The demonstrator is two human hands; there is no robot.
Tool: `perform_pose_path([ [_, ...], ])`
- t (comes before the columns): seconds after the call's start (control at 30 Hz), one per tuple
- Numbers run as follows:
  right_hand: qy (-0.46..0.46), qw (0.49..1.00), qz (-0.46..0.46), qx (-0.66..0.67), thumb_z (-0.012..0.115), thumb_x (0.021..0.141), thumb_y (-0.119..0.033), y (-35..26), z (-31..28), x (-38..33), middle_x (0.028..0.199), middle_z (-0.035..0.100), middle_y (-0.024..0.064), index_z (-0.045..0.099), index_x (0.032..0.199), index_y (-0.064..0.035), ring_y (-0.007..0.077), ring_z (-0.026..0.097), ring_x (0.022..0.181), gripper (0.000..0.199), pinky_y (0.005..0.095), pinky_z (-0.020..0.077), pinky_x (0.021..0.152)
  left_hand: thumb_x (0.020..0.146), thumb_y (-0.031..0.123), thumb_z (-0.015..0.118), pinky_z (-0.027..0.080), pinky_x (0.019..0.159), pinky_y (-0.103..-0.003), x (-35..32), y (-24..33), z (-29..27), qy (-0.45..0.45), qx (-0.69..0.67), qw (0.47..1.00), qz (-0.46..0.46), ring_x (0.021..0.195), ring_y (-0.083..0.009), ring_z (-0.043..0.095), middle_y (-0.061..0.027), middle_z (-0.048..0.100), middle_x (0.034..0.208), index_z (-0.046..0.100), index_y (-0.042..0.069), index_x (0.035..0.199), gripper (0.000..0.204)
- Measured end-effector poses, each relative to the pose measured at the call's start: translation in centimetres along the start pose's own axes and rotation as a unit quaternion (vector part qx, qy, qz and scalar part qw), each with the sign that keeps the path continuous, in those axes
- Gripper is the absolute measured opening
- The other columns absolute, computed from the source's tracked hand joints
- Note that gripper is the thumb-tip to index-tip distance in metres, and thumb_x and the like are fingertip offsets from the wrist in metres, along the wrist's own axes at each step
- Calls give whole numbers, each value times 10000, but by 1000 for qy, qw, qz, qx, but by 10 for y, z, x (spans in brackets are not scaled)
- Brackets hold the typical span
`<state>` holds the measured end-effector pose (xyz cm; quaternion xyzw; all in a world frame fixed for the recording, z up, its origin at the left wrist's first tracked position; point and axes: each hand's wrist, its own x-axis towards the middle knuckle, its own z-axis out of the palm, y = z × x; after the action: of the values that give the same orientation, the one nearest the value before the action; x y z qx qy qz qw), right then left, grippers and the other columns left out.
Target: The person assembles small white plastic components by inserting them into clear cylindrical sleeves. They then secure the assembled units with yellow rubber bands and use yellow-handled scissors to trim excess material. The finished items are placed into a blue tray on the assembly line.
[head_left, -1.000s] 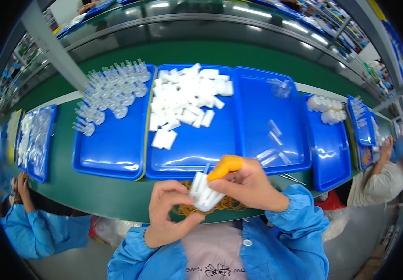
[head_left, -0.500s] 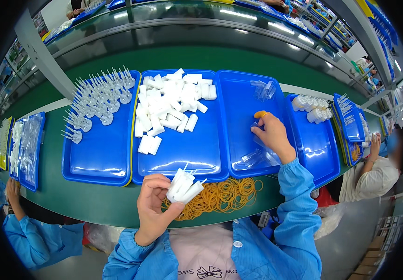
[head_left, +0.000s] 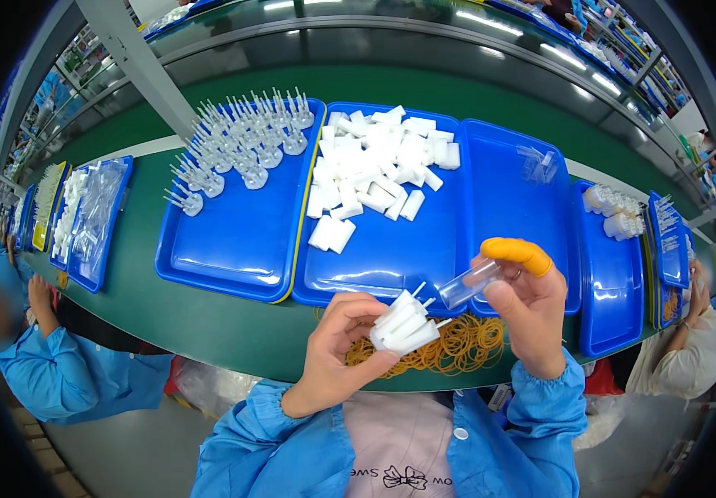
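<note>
My left hand (head_left: 337, 353) is closed round a cluster of white sleeves (head_left: 405, 322) with thin pins sticking out of their ends, tilted up to the right. Just to its right, my right hand (head_left: 536, 311) pinches a clear plastic tube (head_left: 467, 284) between thumb and index finger. An orange finger cot (head_left: 517, 251) covers that index finger. The tube's near end is close to the pins; whether they touch I cannot tell. Under the hands lies a heap of yellow rubber bands (head_left: 466, 347), partly hidden.
A blue tray (head_left: 225, 264) at left holds clear pronged bases (head_left: 250, 143). White blocks (head_left: 378, 162) fill the back of the middle tray (head_left: 354, 270). Clear tubes (head_left: 538, 164) lie in the tray (head_left: 507, 203) to its right. White clusters (head_left: 615, 209) stand in the far-right tray (head_left: 611, 307). Co-workers sit both sides.
My right hand has come back from the tubes' tray toward my left hand, with a clear tube now in its fingers. The view has shifted, so the trays appear farther right.
</note>
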<state>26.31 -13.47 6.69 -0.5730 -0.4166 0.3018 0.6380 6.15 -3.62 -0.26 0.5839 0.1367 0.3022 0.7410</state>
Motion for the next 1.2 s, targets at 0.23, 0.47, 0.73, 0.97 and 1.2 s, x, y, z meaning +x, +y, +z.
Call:
perform_pose_path([
  [0.23, -18, 997, 28, 62, 633, 830, -21, 10, 13, -10, 1029, 610, 137, 541, 1138, 46, 200, 625, 929, 329, 325, 481, 864, 771, -1, 688, 435, 971, -327, -3, 4, 1, -14, 8, 1000, 4, 1112, -184, 488, -89, 395, 1178, 512, -25, 1201, 465],
  [0.47, 11, 998, 12, 56, 629, 825, -5, 9, 20, -19, 1019, 609, 142, 539, 1127, 52, 214, 627, 958, 320, 323, 485, 859, 776, 50, 700, 468, 871, -304, -6, 9, 1, 5, 115, 993, 21, 1074, -190, 516, -102, 462, 1151, 599, 1, 1160, 400],
  [0.73, 3, 998, 32, 59, 631, 822, 1, 10, 17, -22, 1014, 613, 138, 548, 1106, 58, 211, 626, 939, 302, 320, 483, 861, 768, 84, 716, 463, 845, -301, -3, 17, 3, -17, 159, 986, 55, 998, -205, 562, -109, 480, 1162, 636, 30, 1132, 376],
  [0.97, 26, 997, -27, 64, 636, 811, 8, 19, 24, -27, 1002, 610, 130, 561, 1105, 41, 204, 598, 979, 305, 324, 466, 878, 762, -8, 703, 452, 938, -338, 9, 20, 17, 126, -78, 989, -7, 1038, -212, 551, -115, 488, 1173, 558, -29, 1184, 447],
  [1.2, -18, 998, 1, -53, 664, 781, -46, 20, 4, -11, 1027, 618, 107, 613, 1033, 18, 186, 583, 949, 265, 305, 436, 869, 740, -75, 694, 470, 924, -337, 5, -1, -8, 64, 68, 996, -12, 1025, -200, 569, -127, 520, 1187, 479, -34, 1249, 554],
])
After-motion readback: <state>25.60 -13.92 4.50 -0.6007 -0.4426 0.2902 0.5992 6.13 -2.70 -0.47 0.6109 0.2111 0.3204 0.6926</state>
